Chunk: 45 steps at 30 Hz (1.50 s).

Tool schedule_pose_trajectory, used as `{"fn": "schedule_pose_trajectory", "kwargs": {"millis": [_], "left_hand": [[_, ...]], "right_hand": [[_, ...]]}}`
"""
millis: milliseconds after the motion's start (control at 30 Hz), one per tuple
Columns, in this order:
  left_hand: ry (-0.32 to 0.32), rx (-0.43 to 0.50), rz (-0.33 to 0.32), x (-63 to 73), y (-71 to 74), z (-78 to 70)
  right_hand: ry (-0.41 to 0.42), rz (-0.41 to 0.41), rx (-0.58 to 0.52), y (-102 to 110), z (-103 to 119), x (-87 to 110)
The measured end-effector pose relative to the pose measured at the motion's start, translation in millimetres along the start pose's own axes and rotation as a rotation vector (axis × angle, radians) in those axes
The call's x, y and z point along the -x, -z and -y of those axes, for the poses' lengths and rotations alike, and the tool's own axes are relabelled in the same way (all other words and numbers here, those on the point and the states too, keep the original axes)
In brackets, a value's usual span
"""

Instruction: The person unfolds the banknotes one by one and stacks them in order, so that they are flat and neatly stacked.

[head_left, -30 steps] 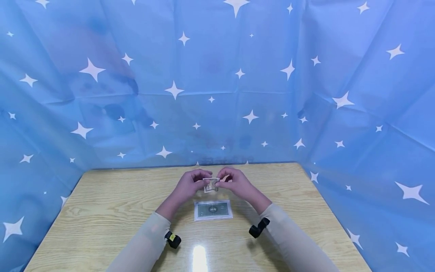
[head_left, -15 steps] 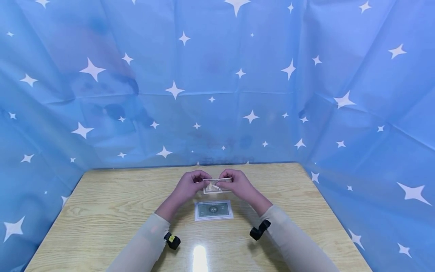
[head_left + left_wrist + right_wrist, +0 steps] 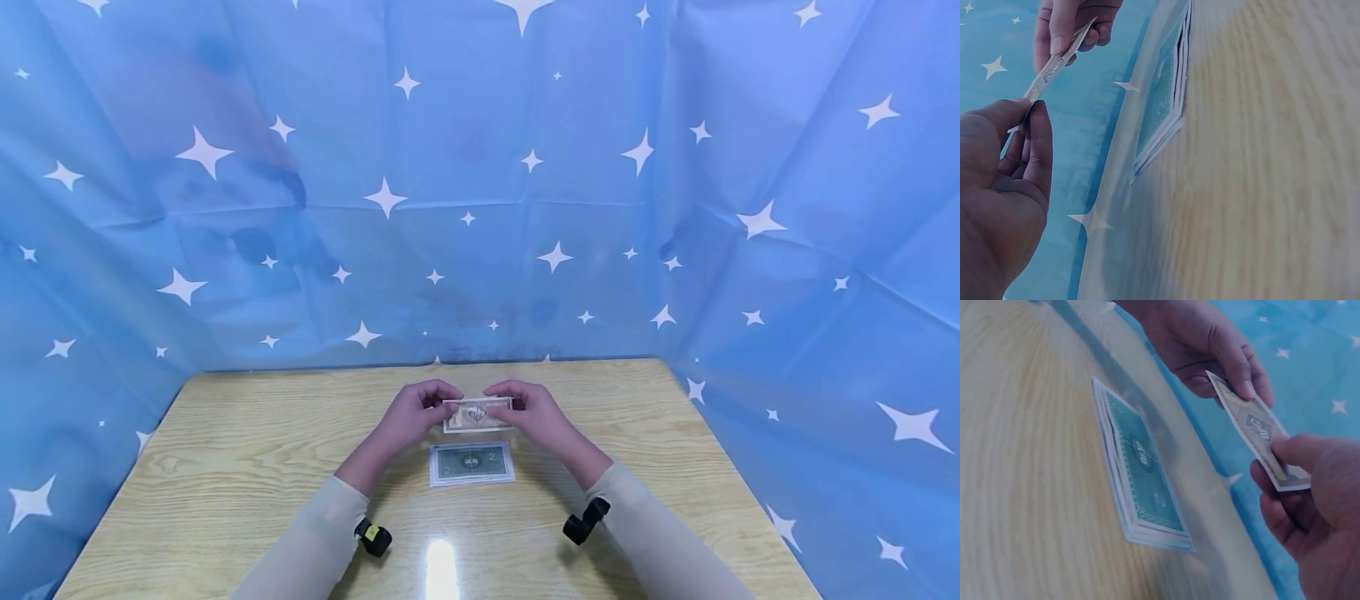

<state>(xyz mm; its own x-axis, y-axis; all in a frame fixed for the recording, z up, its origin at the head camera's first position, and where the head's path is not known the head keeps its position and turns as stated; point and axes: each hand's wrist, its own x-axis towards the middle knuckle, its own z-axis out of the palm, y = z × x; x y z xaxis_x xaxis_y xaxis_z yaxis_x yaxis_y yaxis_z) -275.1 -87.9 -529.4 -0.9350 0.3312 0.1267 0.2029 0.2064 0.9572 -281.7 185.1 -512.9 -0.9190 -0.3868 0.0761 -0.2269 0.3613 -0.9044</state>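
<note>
A tan paper banknote [image 3: 474,416] with a white border is stretched between the two hands, raised above the table. My left hand [image 3: 414,412] pinches its left end between thumb and fingers. At the other end my right hand [image 3: 542,412] pinches it, the thumb lying across the printed face, as the right wrist view shows on the banknote [image 3: 1244,415]. The note is unfolded and nearly flat. Closer to me, on the table below the hands, lies a small stack of banknotes [image 3: 471,463] with a green printed "2" note on top; its layered edges show in the left wrist view.
The wooden table [image 3: 247,475] ends at a blue cloth [image 3: 480,283] with white stars, which hangs behind and at both sides. A bright light reflection [image 3: 441,567] shows on the tabletop near the front. Each sleeve carries a black wrist camera [image 3: 373,537].
The tan note, doubled over a second ago, has opened out to its full width. Both hands have come slightly lower, and the right thumb now lies on the note's right part.
</note>
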Motion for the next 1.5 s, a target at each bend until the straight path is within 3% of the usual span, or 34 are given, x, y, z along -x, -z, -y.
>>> {"fn": "schedule_pose_trajectory", "kwargs": {"millis": [267,467,733,1267,1500], "left_hand": [[0.033,-0.021,0.030,12.6,1.1,3.0],[0.032,-0.075,0.092,21.9,2.7,3.5],[0.049,-0.153,0.166,29.8,2.6,5.3],[0.023,-0.328,0.229,26.3,-1.9,13.4],[0.010,-0.416,0.253,23.2,-4.7,14.7]], "right_hand": [[-0.004,0.026,-0.014,-2,0,15.4],[-0.051,0.056,0.001,-7,-6,23.7],[-0.027,0.082,0.057,-15,-13,29.7],[-0.003,0.119,0.229,-27,-14,33.8],[0.059,0.134,0.352,-30,-16,33.5]]}}
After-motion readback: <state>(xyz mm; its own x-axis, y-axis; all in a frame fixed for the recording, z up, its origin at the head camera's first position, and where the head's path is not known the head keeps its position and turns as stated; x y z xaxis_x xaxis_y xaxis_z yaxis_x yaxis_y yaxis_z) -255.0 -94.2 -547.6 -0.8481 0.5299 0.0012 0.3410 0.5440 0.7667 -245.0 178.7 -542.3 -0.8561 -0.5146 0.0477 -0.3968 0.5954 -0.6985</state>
